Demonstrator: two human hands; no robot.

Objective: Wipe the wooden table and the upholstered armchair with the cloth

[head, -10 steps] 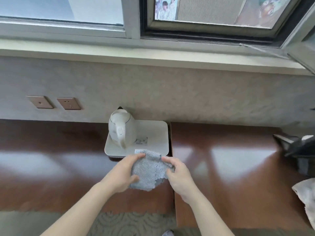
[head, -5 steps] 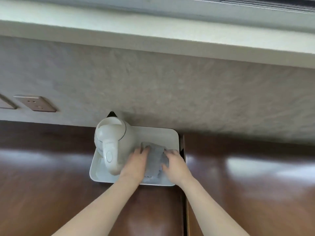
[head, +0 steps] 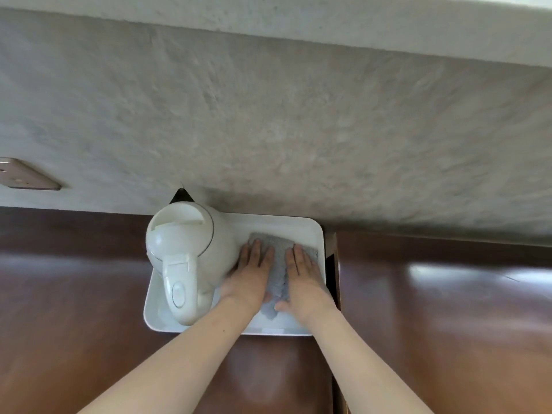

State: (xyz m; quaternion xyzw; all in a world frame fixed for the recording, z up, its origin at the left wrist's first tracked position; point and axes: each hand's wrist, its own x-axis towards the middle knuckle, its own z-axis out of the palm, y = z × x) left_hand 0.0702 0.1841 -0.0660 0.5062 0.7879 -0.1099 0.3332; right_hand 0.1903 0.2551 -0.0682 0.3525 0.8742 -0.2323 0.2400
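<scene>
Both hands are lying flat on the grey cloth [head: 279, 264], which is resting inside the white tray [head: 310, 231], in its right half. The left hand [head: 249, 277] is covering the left part of the cloth and the right hand [head: 303, 279] the right part, so only a strip between them and the far edge are showing. The fingers are stretched out and pressing down, not curling around the cloth. The white kettle [head: 191, 252] is standing in the left half of the tray, and the left hand is just beside its body. The kettle is hiding the tray corner behind it; a dark pointed part behind the kettle is hard to make out. No writing can be read on the kettle. The tray is sitting against the wall [head: 268, 130] on the brown wooden worktop [head: 74, 294]. A narrow gap [head: 333, 264] is running just right of the tray. A wall plate [head: 27, 176] is cut off at the left edge.
</scene>
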